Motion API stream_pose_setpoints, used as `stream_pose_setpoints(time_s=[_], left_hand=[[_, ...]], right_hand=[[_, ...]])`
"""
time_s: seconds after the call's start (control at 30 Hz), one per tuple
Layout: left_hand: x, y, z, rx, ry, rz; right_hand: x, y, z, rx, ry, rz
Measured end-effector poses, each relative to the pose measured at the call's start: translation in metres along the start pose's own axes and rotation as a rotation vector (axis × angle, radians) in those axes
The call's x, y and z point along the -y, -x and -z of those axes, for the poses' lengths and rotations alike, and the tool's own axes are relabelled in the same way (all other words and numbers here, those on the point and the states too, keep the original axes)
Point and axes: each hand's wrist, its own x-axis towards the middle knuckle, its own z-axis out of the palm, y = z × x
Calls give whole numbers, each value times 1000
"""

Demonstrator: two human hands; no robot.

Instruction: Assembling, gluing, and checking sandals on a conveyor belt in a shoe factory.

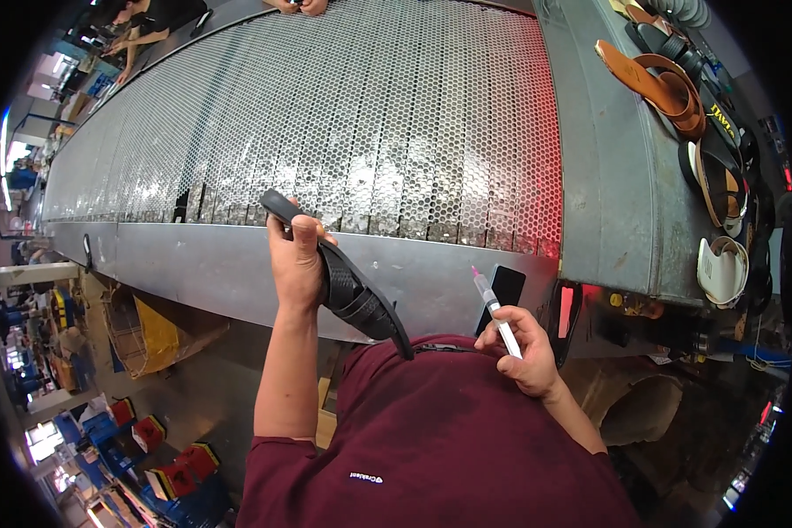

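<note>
A black sandal point(358, 297) is gripped in my left hand point(297, 268), with the thumb and fingers closed round its sole near one end. It slants down toward the right, over the smooth metal ledge point(211, 255) and the front of my shirt. In my right hand point(533, 354) is a slim white syringe point(487, 294) with a pink tip. The tip points up and to the left, and the fingers close round the barrel. The syringe and the sandal are apart. Partly behind the syringe, a dark flat phone-like object point(509, 283) lies on the ledge.
Beyond the ledge stretches a perforated metal tabletop point(352, 114), lit red along its right edge. Brown sandals point(651, 84), black ones and a white one point(722, 269) stand on the grey bench point(603, 167) to the right. Another person's hands point(299, 6) rest at the far edge.
</note>
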Motion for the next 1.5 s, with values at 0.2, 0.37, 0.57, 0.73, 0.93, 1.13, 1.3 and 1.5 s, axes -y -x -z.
stream_pose_setpoints(time_s=[0.2, 0.37, 0.57, 0.73, 0.93, 1.13, 1.3, 1.5], left_hand=[[25, 8, -23, -74, 114, 142], [28, 36, -50, -40, 224, 160], [25, 47, -42, 31, 251, 318], [22, 50, -31, 92, 365, 348], [16, 55, -38, 84, 416, 367], [26, 55, -42, 85, 387, 357], [30, 56, -35, 158, 497, 330], [25, 49, -27, 188, 431, 163]], right_hand=[[5, -20, -16, -77, 223, 28], [13, -35, -31, -159, 324, -70], [5, -29, -6, -152, -115, -43], [11, -25, 6, -106, -333, -144], [13, -16, 19, -80, -321, -144], [9, -7, 31, -96, -294, -132], [4, -15, 35, -26, 159, -80], [-4, -12, 32, -143, 406, -79]])
